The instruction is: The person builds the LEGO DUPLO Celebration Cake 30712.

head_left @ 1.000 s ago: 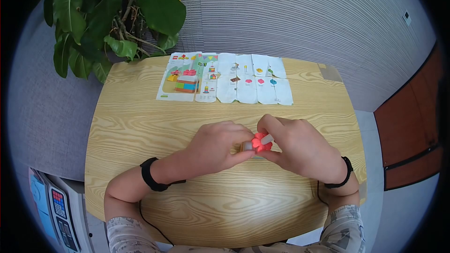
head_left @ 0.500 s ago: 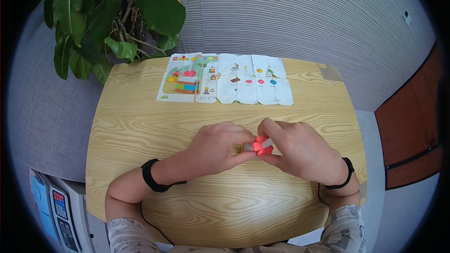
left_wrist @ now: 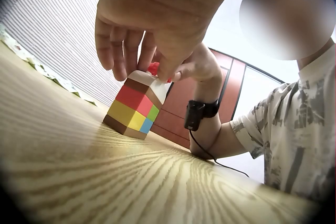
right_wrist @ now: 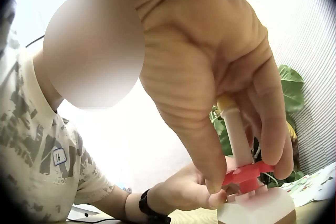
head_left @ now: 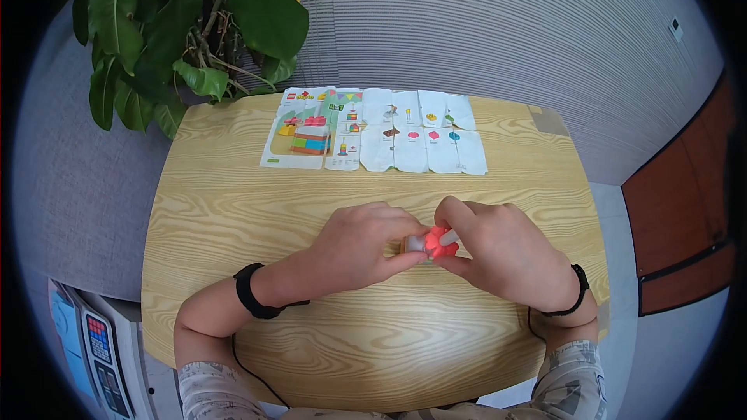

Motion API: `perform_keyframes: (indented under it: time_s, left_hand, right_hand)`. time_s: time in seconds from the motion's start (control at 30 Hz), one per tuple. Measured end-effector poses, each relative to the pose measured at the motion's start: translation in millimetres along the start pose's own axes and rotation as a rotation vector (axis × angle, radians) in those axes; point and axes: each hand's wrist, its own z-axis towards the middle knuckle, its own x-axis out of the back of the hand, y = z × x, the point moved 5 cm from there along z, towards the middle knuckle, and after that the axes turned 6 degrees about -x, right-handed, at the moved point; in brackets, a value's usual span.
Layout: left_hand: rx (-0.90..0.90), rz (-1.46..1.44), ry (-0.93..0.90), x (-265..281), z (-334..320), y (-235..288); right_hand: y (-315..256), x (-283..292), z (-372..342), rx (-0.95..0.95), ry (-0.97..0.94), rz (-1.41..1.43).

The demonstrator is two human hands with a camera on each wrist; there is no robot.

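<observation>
A stack of toy building bricks [left_wrist: 128, 109] stands on the table, with brown, yellow, blue, red and green bricks beneath a white top brick [right_wrist: 257, 209]. My left hand [head_left: 364, 239] grips the upper part of this stack between thumb and fingers. My right hand [head_left: 502, 245] pinches a red flower-shaped piece [right_wrist: 247, 173] at its edges, right at the top of the white brick. From the flower rises a white candle piece [right_wrist: 236, 136] with a yellowish tip, under the right palm. In the head view the hands hide most of the stack.
An unfolded, creased instruction sheet [head_left: 373, 131] lies along the far side of the wooden table [head_left: 366, 342]. Behind the table's far left corner hangs a leafy plant [head_left: 194, 39]. Black wrist straps [head_left: 257, 290] trail cables towards the near edge.
My right hand and the red flower piece with its candle have shifted slightly right, and the flower's tilt has changed. My left hand stays nearly in place around the stack.
</observation>
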Motion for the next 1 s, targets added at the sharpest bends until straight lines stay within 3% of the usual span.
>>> perform_keyframes:
  time_s: [1.0]
  left_hand:
    - [-0.023, 0.035, 0.022, 1.5, -1.5, -0.2]
  right_hand:
    - [-5.3, 3.6, -2.4, 0.018, -0.022, 0.017]
